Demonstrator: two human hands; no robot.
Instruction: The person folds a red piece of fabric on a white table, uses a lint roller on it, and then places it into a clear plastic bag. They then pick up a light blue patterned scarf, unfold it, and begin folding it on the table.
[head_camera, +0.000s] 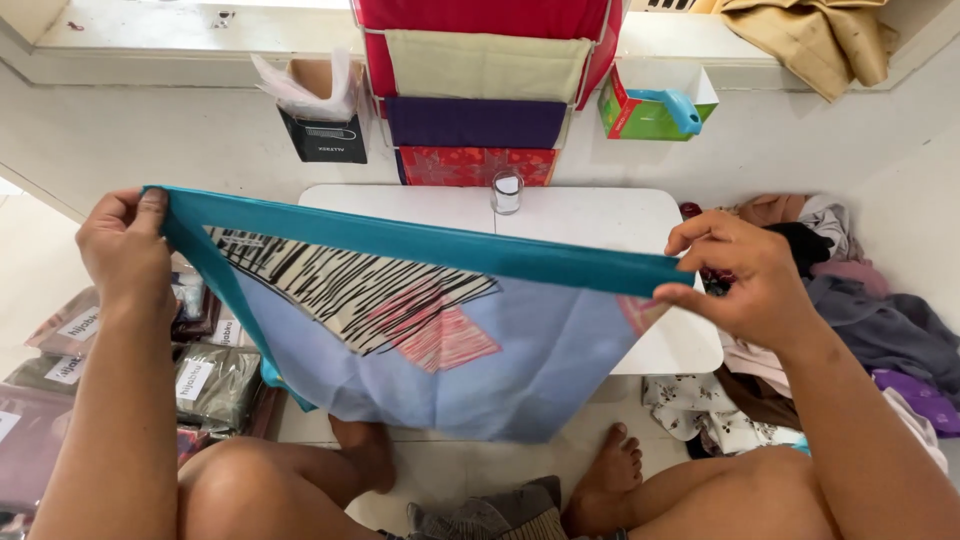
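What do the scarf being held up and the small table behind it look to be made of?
Scarf: thin woven fabric, matte; light shows through and it drapes softly. Table: smooth white top, probably laminate or plastic, with a faint sheen.

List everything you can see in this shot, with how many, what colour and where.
scarf: one, light blue with teal border and striped print, held up over the table
table: one, white, low, centre
glass: one, clear, on table's far edge
hanging organiser: one, red with cream, purple and patterned pockets, on the wall
black box: one, by the wall, top left
green box: one, with blue tool, on the sill
packed scarves: several, in clear bags, left floor
clothes pile: mixed colours, right floor
left hand: pinches the scarf's left corner
right hand: pinches its right edge
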